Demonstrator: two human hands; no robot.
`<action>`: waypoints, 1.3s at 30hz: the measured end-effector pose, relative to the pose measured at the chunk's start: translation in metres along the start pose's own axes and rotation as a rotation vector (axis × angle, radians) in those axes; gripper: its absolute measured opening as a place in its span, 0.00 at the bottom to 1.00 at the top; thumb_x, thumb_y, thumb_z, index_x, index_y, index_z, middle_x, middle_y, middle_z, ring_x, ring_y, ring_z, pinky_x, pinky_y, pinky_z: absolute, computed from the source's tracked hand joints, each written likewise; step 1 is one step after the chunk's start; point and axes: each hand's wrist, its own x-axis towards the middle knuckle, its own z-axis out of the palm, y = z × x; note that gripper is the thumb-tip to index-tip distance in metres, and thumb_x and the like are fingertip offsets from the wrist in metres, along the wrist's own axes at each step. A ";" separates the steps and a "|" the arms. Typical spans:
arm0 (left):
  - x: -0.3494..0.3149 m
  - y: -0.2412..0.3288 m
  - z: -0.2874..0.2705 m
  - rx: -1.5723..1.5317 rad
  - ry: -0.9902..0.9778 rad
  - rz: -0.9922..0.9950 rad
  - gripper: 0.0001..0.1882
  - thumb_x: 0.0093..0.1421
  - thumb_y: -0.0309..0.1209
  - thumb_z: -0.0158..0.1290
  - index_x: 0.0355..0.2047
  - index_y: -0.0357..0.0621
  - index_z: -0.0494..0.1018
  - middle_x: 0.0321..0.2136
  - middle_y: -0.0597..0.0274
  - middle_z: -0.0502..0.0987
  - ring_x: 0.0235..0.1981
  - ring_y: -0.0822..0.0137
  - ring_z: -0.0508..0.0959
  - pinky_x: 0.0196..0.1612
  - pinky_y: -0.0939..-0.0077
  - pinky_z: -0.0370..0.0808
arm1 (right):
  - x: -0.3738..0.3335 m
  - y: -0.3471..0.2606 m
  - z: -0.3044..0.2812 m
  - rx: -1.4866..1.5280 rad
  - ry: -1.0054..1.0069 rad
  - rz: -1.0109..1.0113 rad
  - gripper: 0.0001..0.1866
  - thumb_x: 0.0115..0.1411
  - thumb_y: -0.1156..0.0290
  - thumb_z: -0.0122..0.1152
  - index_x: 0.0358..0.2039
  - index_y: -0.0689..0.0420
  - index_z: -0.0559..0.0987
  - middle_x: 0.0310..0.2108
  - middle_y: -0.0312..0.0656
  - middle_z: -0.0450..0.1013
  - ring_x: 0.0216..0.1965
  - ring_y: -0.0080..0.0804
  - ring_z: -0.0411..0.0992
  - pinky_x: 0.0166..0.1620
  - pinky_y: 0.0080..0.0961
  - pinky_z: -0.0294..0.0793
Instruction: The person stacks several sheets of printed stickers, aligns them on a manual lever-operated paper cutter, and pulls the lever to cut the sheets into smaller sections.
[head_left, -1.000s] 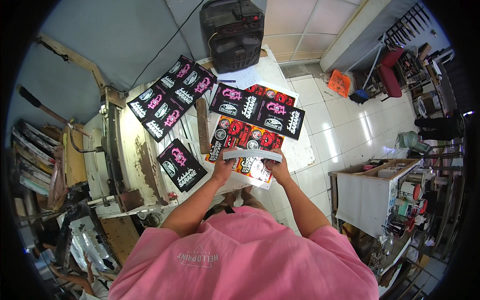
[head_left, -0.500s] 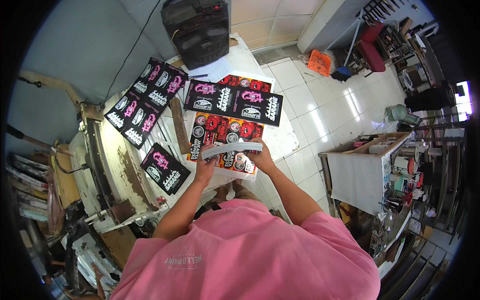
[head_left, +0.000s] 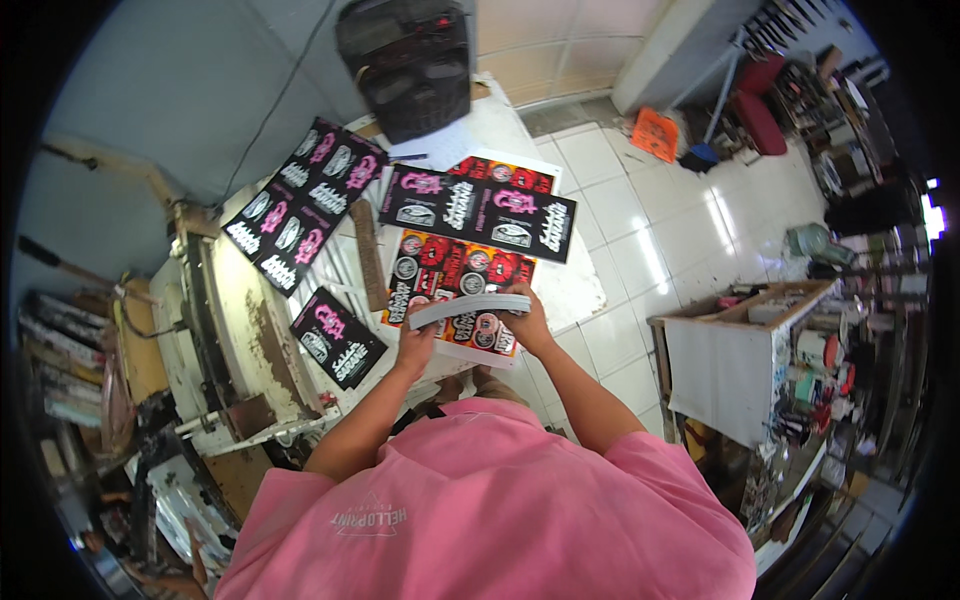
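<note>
And here we are above the worktop (head_left: 582,282), with all eyes on the stack (head_left: 470,307): a thick, pale wad, edges up, bowed in a gentle arch. Our left grip (head_left: 417,346) is closed around one end, our right grip (head_left: 530,322) around the other, so both are grasping it. It's over the lower part of the red sheet (head_left: 462,262); whether it touches that sheet, we can't tell.

Just beyond, a black strip (head_left: 478,212) lies across the red sheet, pink and white prints showing. Over on our left there's a small black sheet (head_left: 338,338), well clear of the hand, and past it a big black sheet (head_left: 305,206). Between that one and the red sheet we have the wooden bar (head_left: 368,258). At the far end stands the speaker (head_left: 405,78), white paper (head_left: 445,146) in front, a pen (head_left: 408,157) beside it.
</note>
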 end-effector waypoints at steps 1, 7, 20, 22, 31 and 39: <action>-0.003 0.005 0.006 -0.143 0.019 -0.037 0.21 0.62 0.17 0.52 0.56 0.41 0.74 0.53 0.61 0.75 0.56 0.67 0.73 0.61 0.72 0.67 | -0.001 0.000 -0.001 0.023 0.007 -0.041 0.18 0.50 0.84 0.68 0.40 0.55 0.74 0.37 0.36 0.75 0.40 0.27 0.74 0.44 0.26 0.74; -0.011 0.021 0.012 -0.030 0.076 0.025 0.22 0.61 0.14 0.53 0.54 0.44 0.73 0.50 0.64 0.77 0.50 0.69 0.77 0.53 0.75 0.75 | 0.001 -0.002 -0.003 0.127 -0.056 0.001 0.17 0.51 0.86 0.65 0.38 0.56 0.71 0.36 0.35 0.73 0.37 0.23 0.72 0.40 0.22 0.74; -0.010 -0.001 0.006 0.074 0.095 0.059 0.21 0.59 0.20 0.55 0.53 0.46 0.75 0.50 0.62 0.74 0.53 0.64 0.74 0.60 0.69 0.69 | 0.008 -0.013 -0.010 0.059 -0.194 -0.072 0.18 0.52 0.84 0.69 0.40 0.57 0.72 0.33 0.36 0.74 0.35 0.22 0.74 0.38 0.21 0.76; -0.008 -0.008 0.006 0.089 0.104 0.023 0.22 0.59 0.20 0.56 0.54 0.46 0.74 0.50 0.62 0.74 0.53 0.65 0.74 0.58 0.70 0.70 | 0.012 -0.011 -0.019 -0.065 -0.275 -0.139 0.19 0.52 0.83 0.67 0.45 0.58 0.75 0.35 0.36 0.75 0.37 0.23 0.73 0.42 0.23 0.75; -0.001 0.000 0.011 0.138 0.186 -0.012 0.21 0.59 0.28 0.57 0.53 0.47 0.71 0.40 0.60 0.80 0.46 0.65 0.79 0.51 0.67 0.74 | 0.025 0.001 -0.043 -0.207 -0.422 -0.085 0.20 0.58 0.76 0.70 0.51 0.65 0.78 0.42 0.45 0.82 0.43 0.29 0.80 0.49 0.26 0.78; -0.019 0.065 -0.007 -0.104 0.066 -0.079 0.26 0.55 0.24 0.56 0.57 0.42 0.72 0.45 0.60 0.81 0.46 0.70 0.79 0.51 0.72 0.75 | 0.037 -0.079 -0.071 -0.399 -0.660 -0.232 0.20 0.56 0.78 0.70 0.50 0.66 0.78 0.42 0.43 0.81 0.40 0.24 0.76 0.45 0.25 0.77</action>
